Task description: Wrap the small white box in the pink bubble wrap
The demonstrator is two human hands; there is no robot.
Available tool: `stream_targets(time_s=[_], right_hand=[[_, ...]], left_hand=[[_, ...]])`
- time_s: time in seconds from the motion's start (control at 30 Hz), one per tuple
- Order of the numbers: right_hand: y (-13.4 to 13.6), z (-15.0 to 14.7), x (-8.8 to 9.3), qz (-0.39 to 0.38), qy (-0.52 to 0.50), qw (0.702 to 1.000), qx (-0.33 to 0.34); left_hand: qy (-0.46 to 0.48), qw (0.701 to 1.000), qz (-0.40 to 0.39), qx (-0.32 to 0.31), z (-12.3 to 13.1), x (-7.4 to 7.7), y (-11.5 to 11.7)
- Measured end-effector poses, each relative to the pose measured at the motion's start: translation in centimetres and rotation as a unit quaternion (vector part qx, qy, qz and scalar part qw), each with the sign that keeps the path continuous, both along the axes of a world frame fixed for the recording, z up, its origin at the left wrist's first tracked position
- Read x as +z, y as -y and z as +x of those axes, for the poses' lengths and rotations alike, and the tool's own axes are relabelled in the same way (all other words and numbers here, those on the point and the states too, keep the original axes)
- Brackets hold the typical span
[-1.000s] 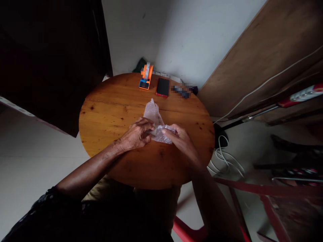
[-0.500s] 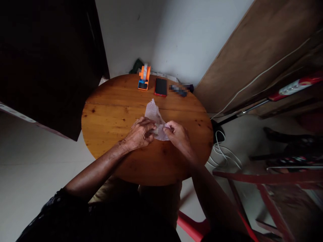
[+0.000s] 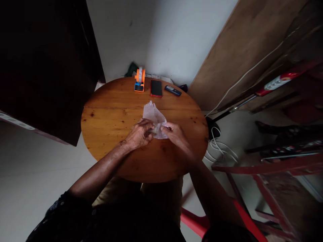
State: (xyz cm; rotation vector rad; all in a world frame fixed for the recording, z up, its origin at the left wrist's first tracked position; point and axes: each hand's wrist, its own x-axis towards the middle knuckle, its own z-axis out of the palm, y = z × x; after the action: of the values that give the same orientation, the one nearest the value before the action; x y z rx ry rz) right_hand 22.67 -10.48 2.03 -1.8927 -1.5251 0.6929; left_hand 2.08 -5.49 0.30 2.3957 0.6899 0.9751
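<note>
A sheet of clear bubble wrap (image 3: pixel 152 116) lies bunched in the middle of a round wooden table (image 3: pixel 108 117). My left hand (image 3: pixel 138 133) grips its near left part with bent fingers. My right hand (image 3: pixel 175 133) pinches the near right part. Both hands meet over a small wrapped lump that I cannot make out. The far corner of the wrap sticks up beyond my fingers.
At the table's far edge stand an orange tape dispenser (image 3: pixel 139 80), a dark phone in a red case (image 3: pixel 156 88) and a small dark handset (image 3: pixel 173 90). White cables (image 3: pixel 220 150) lie on the floor to the right. A red chair frame (image 3: pixel 254 171) stands at the right.
The hands have drawn closer together over the wrap, folding it tighter. The view has shifted a little, and the wrap's far corner sits lower.
</note>
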Motion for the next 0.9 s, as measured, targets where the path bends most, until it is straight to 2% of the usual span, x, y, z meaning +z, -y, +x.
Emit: stream_targets(time_s=[0.13, 0.27, 0.57, 0.77, 0.9], right_hand=[[-0.2, -0.9, 0.0, 0.012, 0.029, 0.997, -0.077], [-0.7, -1.4, 0.2, 0.019, 0.040, 0.994, -0.101], [-0.9, -2.9, 1.2, 0.038, -0.179, 0.981, -0.070], [-1.5, -3.7, 1.1, 0.072, -0.162, 0.983, -0.037], [-1.5, -3.8, 1.2, 0.084, -0.168, 0.982, -0.018]], left_hand=[[-0.008, 1.000, 0.003, 0.001, 0.1, 0.1, 0.3], [-0.019, 1.000, 0.006, 0.013, 0.2, 0.1, 0.7], [-0.017, 1.000, 0.006, -0.003, 0.4, 0.3, 0.7], [0.007, 1.000, 0.001, 0.006, 0.6, 0.0, 0.4], [0.031, 0.999, -0.030, 0.003, 0.7, 0.0, 0.3]])
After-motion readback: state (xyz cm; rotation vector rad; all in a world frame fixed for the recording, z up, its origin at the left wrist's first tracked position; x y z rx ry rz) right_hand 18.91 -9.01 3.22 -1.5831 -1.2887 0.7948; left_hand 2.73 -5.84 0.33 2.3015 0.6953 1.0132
